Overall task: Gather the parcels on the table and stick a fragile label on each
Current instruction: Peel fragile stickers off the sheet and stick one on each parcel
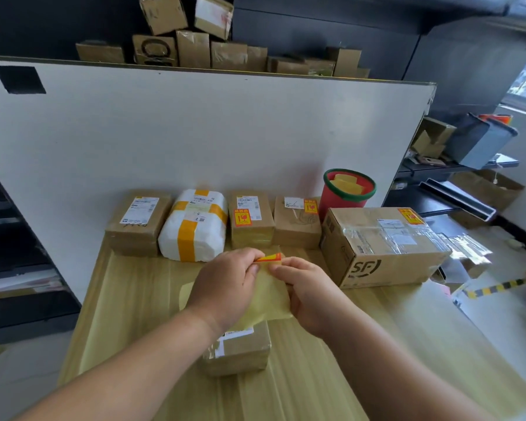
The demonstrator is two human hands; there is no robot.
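Between your two hands, the fragile label [269, 257] stands curled off the top edge of its yellow backing sheet [275, 299]. Your left hand [225, 287] pinches the label between thumb and forefinger. Your right hand [305, 294] pinches the sheet just beside it. Under your left wrist lies a small brown parcel [240, 352], partly covered by the sheet. Beyond your fingertips, parcels line the white board [195, 123]: a brown box [137, 223], a white bundle [195, 226] and two labelled packets [249, 220]. Past your right hand sits the SF carton [380, 247].

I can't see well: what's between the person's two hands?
Head view: a red-and-yellow fragile label, pinched by left fingers, and a pale yellow backing sheet.
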